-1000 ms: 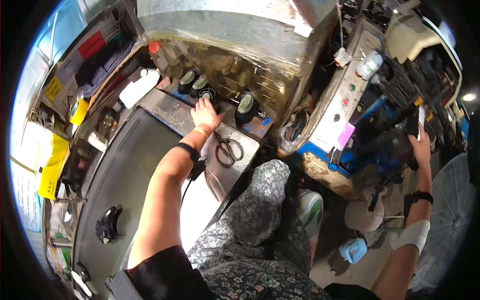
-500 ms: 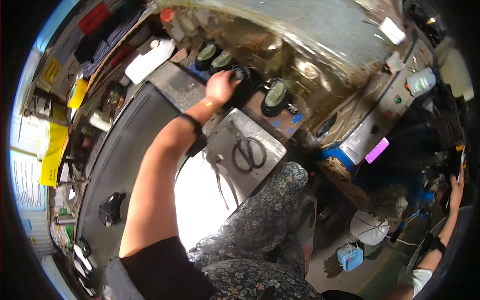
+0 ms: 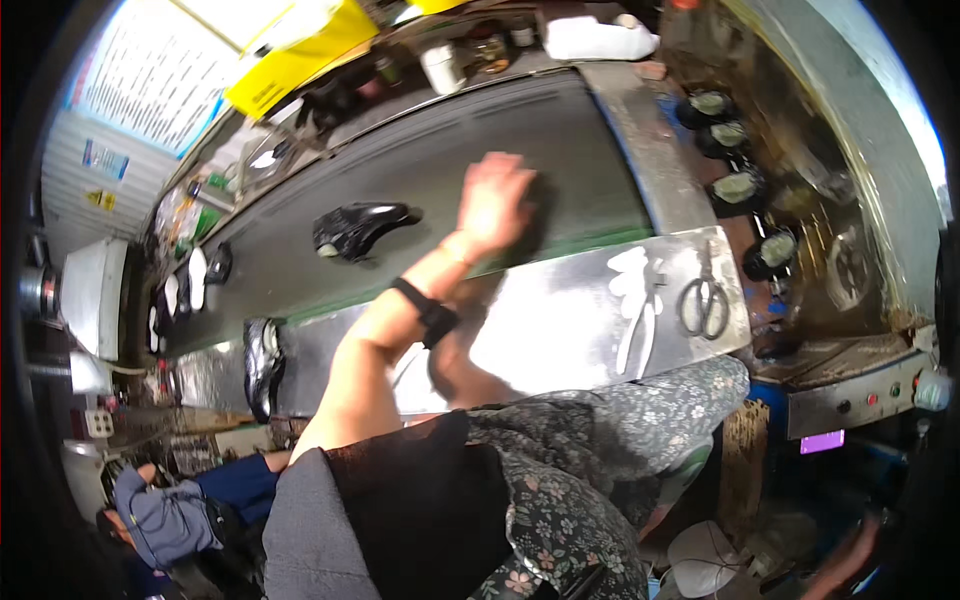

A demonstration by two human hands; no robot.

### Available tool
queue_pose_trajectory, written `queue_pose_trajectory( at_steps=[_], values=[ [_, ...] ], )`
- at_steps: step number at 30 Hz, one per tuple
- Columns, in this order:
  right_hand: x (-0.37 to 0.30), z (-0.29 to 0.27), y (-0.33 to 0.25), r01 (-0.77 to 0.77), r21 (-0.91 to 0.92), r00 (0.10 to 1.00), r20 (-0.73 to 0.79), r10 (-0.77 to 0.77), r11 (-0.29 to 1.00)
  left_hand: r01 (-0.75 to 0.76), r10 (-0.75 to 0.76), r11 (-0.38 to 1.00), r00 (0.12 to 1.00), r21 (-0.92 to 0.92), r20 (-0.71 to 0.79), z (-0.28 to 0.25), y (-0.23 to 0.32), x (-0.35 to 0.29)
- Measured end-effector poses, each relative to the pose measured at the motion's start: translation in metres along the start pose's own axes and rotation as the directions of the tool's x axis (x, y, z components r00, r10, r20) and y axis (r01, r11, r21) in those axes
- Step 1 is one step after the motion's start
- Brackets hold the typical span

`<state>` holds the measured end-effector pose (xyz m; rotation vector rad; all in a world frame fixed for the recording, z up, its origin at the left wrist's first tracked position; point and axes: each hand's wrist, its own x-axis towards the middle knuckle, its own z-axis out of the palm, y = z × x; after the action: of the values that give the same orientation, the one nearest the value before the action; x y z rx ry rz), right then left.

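My left hand hangs over the dark conveyor belt, fingers stretched out and slightly blurred, with nothing visible in it. Left of it on the belt lies a glossy black shoe. Another black shoe is on the metal ledge along the belt's near side. On that ledge's right end are black-handled scissors and pliers. My right hand is a dim blur low at the right, away from the ledge; its fingers cannot be made out.
Several black shoes with pale green tops stand in a row past the belt's right end. A control box with buttons sits at the right. A white jug and a yellow bin line the far side. Another person is at lower left.
The view has swung left. My left hand has come away from a shoe in the row and moved left over the belt. My right hand appears lower and blurred.
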<state>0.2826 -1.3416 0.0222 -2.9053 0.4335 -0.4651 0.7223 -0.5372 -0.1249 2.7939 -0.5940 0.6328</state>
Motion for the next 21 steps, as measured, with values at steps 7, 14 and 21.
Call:
queue_pose_trajectory(
  at_steps=[7,14,21],
  values=[
    [-0.089,0.207,-0.274,-0.342,0.321,0.905,0.366,0.218,0.883,0.030,-0.348,0.893,0.677,0.449,0.649,-0.101,-0.160,-0.147],
    [-0.076,0.215,-0.352,-0.277,0.651,0.944,0.323,0.072,0.707,0.890,-0.922,0.386,0.364,0.242,0.132,-0.126,-0.185,-0.210],
    [0.004,0.193,-0.494,-0.107,0.859,0.955,0.229,-0.188,0.501,0.599,-0.544,-0.039,0.659,-0.800,0.520,-0.142,-0.050,-0.158]
  ],
)
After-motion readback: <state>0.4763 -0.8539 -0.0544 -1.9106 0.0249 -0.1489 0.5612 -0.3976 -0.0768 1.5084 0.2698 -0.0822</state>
